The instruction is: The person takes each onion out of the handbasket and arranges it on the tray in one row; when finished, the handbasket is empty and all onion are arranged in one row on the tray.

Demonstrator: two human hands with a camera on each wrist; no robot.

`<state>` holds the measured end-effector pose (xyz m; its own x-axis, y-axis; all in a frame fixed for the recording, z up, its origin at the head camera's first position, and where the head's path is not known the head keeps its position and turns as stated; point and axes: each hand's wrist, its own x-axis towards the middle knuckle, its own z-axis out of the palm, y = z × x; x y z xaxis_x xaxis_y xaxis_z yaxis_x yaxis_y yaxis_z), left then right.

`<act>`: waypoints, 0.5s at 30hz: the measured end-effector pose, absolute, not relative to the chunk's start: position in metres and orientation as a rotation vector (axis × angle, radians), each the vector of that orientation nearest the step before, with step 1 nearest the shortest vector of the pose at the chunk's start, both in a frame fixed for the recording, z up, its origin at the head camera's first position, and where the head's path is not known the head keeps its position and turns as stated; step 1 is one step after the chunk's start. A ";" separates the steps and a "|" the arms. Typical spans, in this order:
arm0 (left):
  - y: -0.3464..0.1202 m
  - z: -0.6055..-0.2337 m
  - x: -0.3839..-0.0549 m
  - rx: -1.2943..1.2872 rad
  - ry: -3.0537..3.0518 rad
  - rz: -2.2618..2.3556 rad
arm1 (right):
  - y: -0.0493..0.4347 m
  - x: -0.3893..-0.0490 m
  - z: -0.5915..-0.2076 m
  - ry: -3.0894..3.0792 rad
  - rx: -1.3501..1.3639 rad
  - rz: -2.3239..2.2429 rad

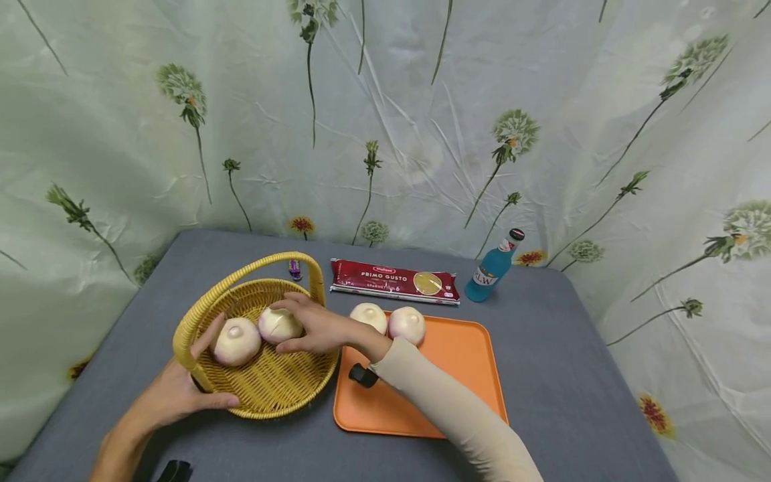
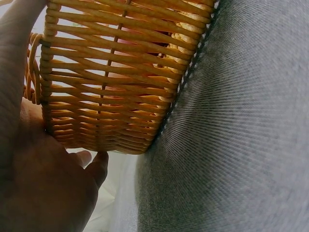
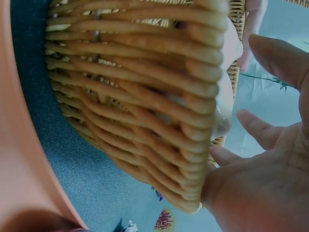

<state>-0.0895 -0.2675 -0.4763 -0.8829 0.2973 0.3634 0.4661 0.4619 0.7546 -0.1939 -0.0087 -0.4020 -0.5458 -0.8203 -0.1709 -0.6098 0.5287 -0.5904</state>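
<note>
A yellow wicker basket (image 1: 274,375) with a tall handle stands on the table, holding two pale, purple-tinged onions: one onion (image 1: 236,343) to the left, another onion (image 1: 280,325) beside it. My left hand (image 1: 175,395) grips the basket's left rim by the handle base, as the left wrist view also shows. Over the right rim reaches my right hand (image 1: 316,326), its fingers loosely spread at the second onion. In the right wrist view that hand (image 3: 275,164) has its fingers apart; whether they touch the onion is hard to tell.
Right of the basket lies an orange tray (image 1: 446,375), with two more onions, a left onion (image 1: 369,316) and a right onion (image 1: 407,325), at its back edge. Behind are a red spaghetti packet (image 1: 394,281), a blue bottle (image 1: 494,266) and a small purple item (image 1: 294,269).
</note>
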 end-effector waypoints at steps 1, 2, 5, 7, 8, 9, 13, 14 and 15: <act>-0.267 -0.476 -0.089 -0.667 -2.529 -1.397 | -0.009 -0.194 -0.402 2.334 -1.164 -0.662; -0.267 -0.476 -0.089 -0.665 -2.532 -1.404 | -0.009 -0.195 -0.402 2.330 -1.158 -0.661; -0.266 -0.476 -0.089 -0.659 -2.540 -1.421 | -0.009 -0.196 -0.402 2.319 -1.149 -0.654; -0.267 -0.476 -0.089 -0.656 -2.541 -1.421 | -0.010 -0.197 -0.402 2.312 -1.143 -0.651; -0.267 -0.476 -0.089 -0.655 -2.542 -1.420 | -0.011 -0.197 -0.401 2.313 -1.143 -0.646; -0.267 -0.476 -0.089 -0.656 -2.540 -1.416 | -0.011 -0.198 -0.402 2.312 -1.143 -0.640; -0.268 -0.477 -0.090 -0.658 -2.537 -1.405 | -0.013 -0.199 -0.403 2.305 -1.142 -0.644; -0.268 -0.476 -0.090 -0.659 -2.536 -1.407 | -0.013 -0.199 -0.403 2.310 -1.141 -0.642; -0.267 -0.476 -0.090 -0.662 -2.537 -1.405 | -0.013 -0.199 -0.403 2.311 -1.137 -0.642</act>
<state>-0.0900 -0.2675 -0.4763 -0.8878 0.2986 0.3503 0.4553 0.4587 0.7631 -0.1991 -0.0133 -0.4035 -0.5377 -0.8159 -0.2127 -0.5892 0.5440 -0.5974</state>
